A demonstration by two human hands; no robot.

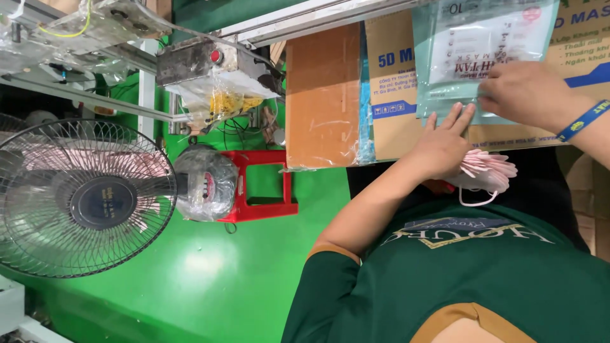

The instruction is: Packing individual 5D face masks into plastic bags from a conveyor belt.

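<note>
At the left a fan (82, 200) stands on the green floor (210, 279) beside a red stool (260, 184). Our left hand (445, 143) grips a stack of pink masks (486, 170), fingers flat on the clear pouch (470, 51). Our right hand (527, 92) pinches the pouch's edge against the cardboard box (394, 82).

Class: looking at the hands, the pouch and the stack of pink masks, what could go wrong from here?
1. The left hand both flattens the clear pouch and clutches the pink masks; some might slip out.
2. A loose ear loop dangles and could snag.
3. The right hand pinches only the pouch's edge; it may shift.
</note>
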